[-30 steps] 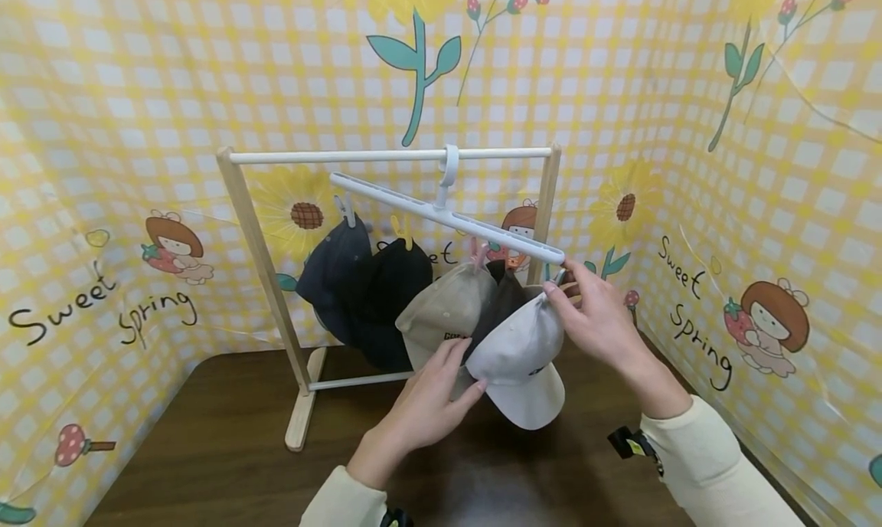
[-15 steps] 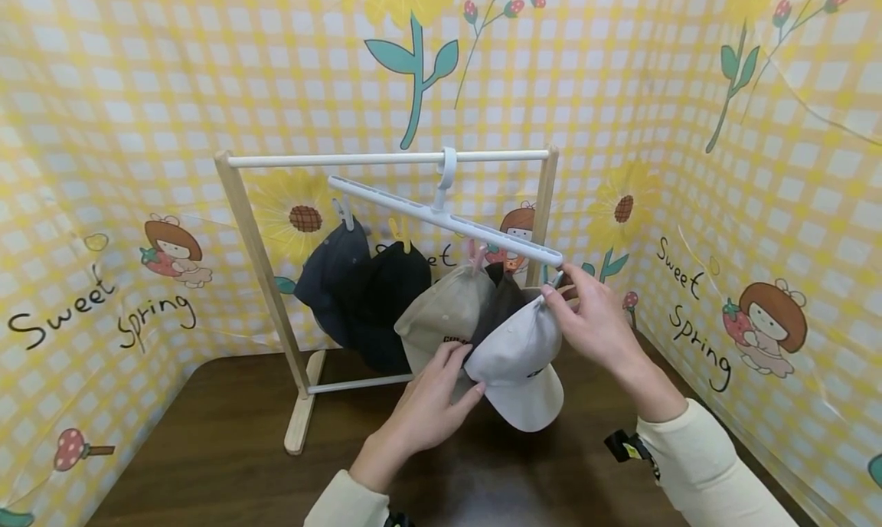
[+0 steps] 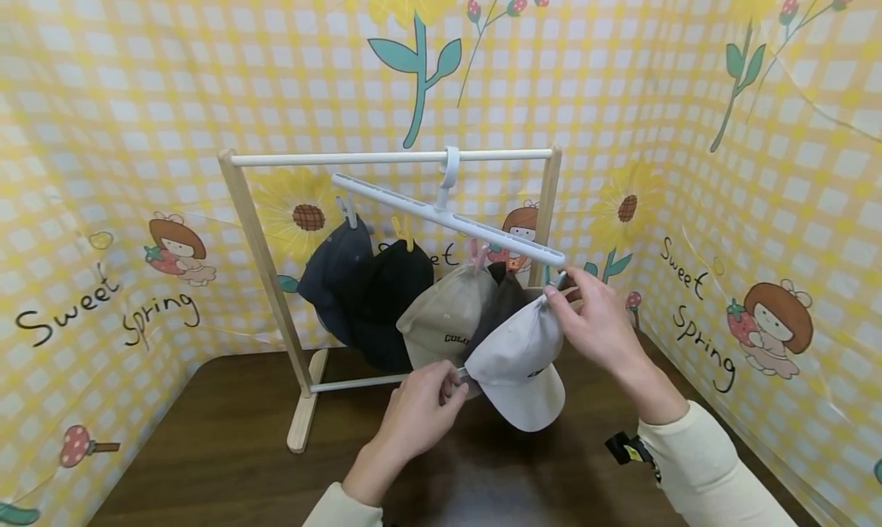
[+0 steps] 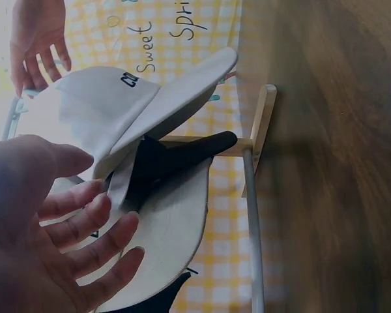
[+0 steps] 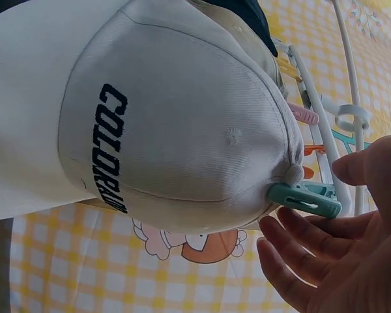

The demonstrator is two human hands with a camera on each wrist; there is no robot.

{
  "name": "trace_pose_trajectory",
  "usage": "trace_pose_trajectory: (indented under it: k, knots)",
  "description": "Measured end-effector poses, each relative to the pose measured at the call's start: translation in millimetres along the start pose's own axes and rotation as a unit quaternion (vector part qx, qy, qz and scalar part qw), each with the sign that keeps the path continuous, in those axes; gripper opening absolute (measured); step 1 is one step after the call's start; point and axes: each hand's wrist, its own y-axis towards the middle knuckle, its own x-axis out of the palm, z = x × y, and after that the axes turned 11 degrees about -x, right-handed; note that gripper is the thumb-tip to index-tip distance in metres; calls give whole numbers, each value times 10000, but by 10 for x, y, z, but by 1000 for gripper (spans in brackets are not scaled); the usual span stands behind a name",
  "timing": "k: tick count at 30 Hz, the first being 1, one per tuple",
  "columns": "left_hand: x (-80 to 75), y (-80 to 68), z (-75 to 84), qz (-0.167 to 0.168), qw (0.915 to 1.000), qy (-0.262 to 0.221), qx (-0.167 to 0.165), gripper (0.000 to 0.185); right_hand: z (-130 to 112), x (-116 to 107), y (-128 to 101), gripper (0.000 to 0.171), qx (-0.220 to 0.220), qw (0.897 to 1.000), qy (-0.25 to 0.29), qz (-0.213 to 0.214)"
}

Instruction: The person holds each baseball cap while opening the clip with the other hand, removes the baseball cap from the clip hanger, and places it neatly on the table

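A white cap (image 3: 520, 366) lettered in black hangs from a teal clip (image 3: 560, 280) at the right end of a white clip hanger (image 3: 448, 217). My left hand (image 3: 448, 385) pinches the cap's lower back edge by its strap; in the left wrist view that hand (image 4: 85, 189) has its thumb over the white cap (image 4: 98, 111) and its fingers beneath. My right hand (image 3: 561, 289) is up at the clip. In the right wrist view its thumb and fingers (image 5: 293, 241) stand loosely either side of the teal clip (image 5: 304, 197), which bites the cap (image 5: 182, 117).
The hanger hooks over a wooden rack (image 3: 386, 158) standing on a dark table (image 3: 227, 450). A beige cap (image 3: 444, 312), a black cap (image 3: 389, 289) and a navy cap (image 3: 338, 270) hang further left. Yellow checked walls close in on three sides.
My left hand has slid from flat against the caps to a pinch on the white cap's back edge. The right hand has stayed at the clip.
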Motion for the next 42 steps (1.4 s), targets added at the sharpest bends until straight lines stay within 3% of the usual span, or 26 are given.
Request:
trace_pose_trajectory:
  k: [5, 11, 20, 24, 30, 32, 39, 42]
  knots:
    - [56, 0, -2, -308, 9995, 19, -108, 9, 0, 26, 3, 29, -32, 9998, -154, 116]
    - [130, 12, 7, -432, 9988, -71, -217, 12, -27, 40, -1, 27, 2, 9997, -164, 154]
    - [213, 38, 23, -796, 9922, -794, -541, 26, -24, 38, 3, 28, 3, 9997, -198, 160]
    - [238, 55, 18, -1083, 9803, -1586, -454, 24, -25, 39, 2, 29, 15, 9993, -294, 210]
    - [266, 77, 8, -1561, 9441, -2825, -672, 17, -19, 66, 8, 32, 97, 9970, -686, 355]
    - [273, 79, 12, -1613, 9363, -3030, -743, 15, -11, 83, 9, 32, 138, 9956, -830, 425]
    - [307, 58, 42, -1615, 9240, -3389, -722, 14, -17, 136, 16, 35, 187, 9906, -1205, 628]
    - [337, 65, 53, -1610, 9226, -3428, -740, 13, -44, 143, 19, 39, 265, 9879, -1381, 662]
